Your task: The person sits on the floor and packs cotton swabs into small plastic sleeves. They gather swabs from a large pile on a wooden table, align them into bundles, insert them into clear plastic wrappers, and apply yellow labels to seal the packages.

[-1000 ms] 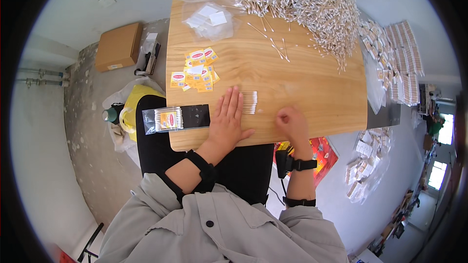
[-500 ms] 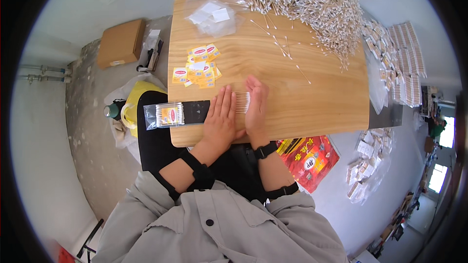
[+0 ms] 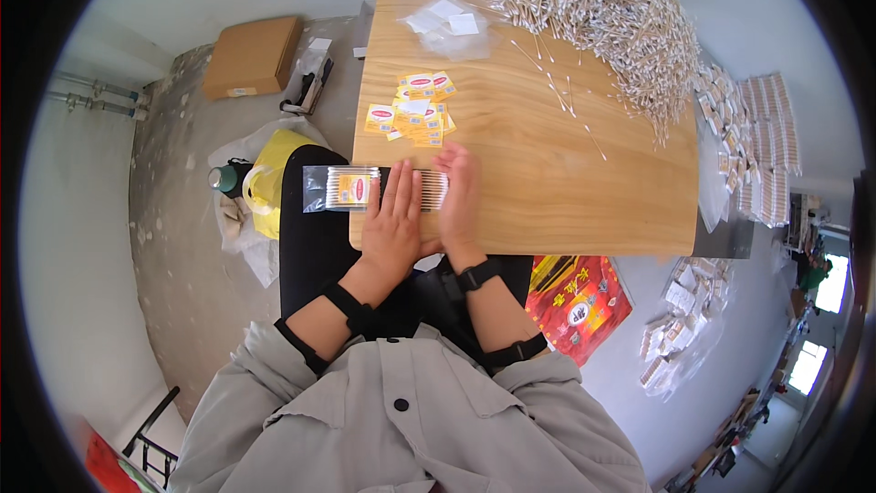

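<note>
My left hand (image 3: 392, 224) lies flat at the table's left edge, its straight fingers over a row of cotton swabs (image 3: 432, 190). Against the right end of this row, my right hand (image 3: 461, 196) stands on its side with fingers slightly bent, clasping nothing visible. Just left of my left hand, a clear plastic bag (image 3: 315, 189) juts past the table edge, with a block of swabs (image 3: 338, 173) and a yellow card (image 3: 354, 190) in it. A dark strip (image 3: 384, 173) shows between bag and fingers, mostly covered. Part of the row is hidden under my left fingers.
Yellow cards (image 3: 427, 119) lie scattered beyond my hands on the wooden table (image 3: 547, 192). Farther back are clear bags with white slips (image 3: 447, 23) and a large heap of swabs (image 3: 602, 18). Packed swabs (image 3: 766, 137) are stacked at the right. A cardboard box (image 3: 253, 57) sits on the floor.
Both hands have slid left across the table with the row of swabs, closing most of the gap to the bagged swabs. The dark strip is now mostly covered. The whole view has shifted somewhat.
</note>
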Demonstrator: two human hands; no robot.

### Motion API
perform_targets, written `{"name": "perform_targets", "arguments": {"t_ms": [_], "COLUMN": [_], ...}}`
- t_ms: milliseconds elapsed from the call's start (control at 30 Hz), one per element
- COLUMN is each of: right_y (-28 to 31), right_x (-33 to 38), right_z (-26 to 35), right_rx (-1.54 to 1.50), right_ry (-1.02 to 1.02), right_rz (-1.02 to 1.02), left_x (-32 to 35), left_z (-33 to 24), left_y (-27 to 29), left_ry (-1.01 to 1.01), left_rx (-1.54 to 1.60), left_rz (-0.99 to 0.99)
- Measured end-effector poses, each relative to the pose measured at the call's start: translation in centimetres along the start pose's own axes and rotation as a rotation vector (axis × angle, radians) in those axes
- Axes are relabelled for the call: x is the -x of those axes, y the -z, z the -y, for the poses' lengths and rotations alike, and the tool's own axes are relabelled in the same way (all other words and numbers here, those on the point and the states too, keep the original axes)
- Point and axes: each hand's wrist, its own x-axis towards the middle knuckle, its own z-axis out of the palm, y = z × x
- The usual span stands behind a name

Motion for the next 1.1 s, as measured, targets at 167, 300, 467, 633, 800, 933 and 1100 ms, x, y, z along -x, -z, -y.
{"name": "perform_targets", "arguments": {"t_ms": [167, 300, 467, 633, 800, 933, 1100], "right_y": [1.8, 2.7, 1.0, -0.8, -1.3, -0.1, 0.3], "right_x": [-0.9, -0.9, -0.3, 1.0, 1.2, 0.7, -0.4], "right_z": [1.2, 0.6, -0.3, -1.5, -1.8, -1.0, 0.2], "right_rx": [0.378, 0.84, 0.235, 0.016, -0.034, 0.308, 0.974], "right_ry": [0.11, 0.33, 0.136, 0.02, 0.044, 0.076, 0.352], "right_rz": [-0.133, -0.099, -0.207, -0.093, -0.074, -0.05, -0.125], "left_x": [0.2, 0.3, 0.4, 0.3, 0.6, 0.4, 0.4], "left_z": [0.2, 0.3, 0.4, 0.6, 0.7, 0.5, 0.3], "left_y": [-0.2, -0.1, -0.2, -0.5, -0.8, 0.1, 0.4], "left_ry": [0.026, 0.006, 0.018, 0.015, 0.018, 0.039, 0.063], "left_rx": [-0.032, 0.039, 0.083, 0.072, 0.067, 0.018, -0.042], "left_rz": [0.042, -0.013, -0.02, -0.032, -0.054, 0.047, 0.096]}}
